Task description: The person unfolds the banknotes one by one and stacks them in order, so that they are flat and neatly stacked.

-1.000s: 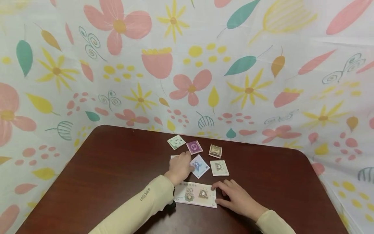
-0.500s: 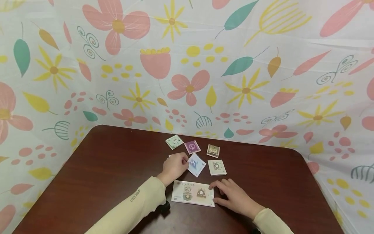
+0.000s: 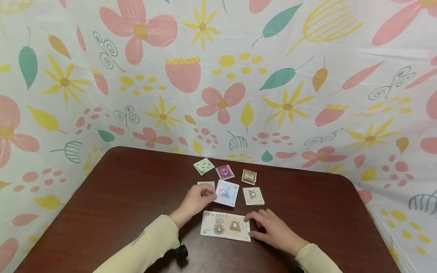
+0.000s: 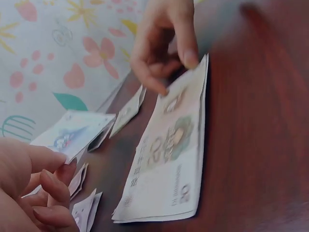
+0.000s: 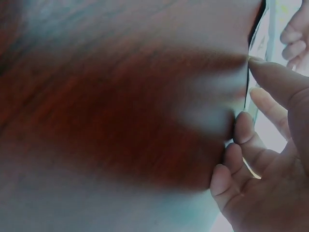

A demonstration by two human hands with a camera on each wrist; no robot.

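My left hand (image 3: 194, 200) pinches the left corner of a folded blue play banknote (image 3: 227, 193) between thumb and fingers. In the left wrist view the blue banknote (image 4: 72, 133) is tilted up from the table. Below it lies a small stack of flat 20 play banknotes (image 3: 222, 227). My right hand (image 3: 274, 230) rests at the stack's right end, its index finger and thumb spread apart and touching the end of the notes. The right wrist view shows the right thumb (image 5: 275, 79) at the edge of the stack, with other fingers on the table.
Around the back of the dark wooden table (image 3: 136, 197) lie more folded banknotes: green (image 3: 204, 166), purple (image 3: 225, 172), brown (image 3: 249, 176) and an olive-grey one (image 3: 253, 196). A pale note (image 3: 206, 184) is partly hidden behind the left hand. A flowered cloth (image 3: 218, 76) hangs behind.
My left hand has moved left and slightly toward me, now pinching the blue banknote, which has turned from a diamond stance to nearly square. My right hand has stayed by the 20 notes.
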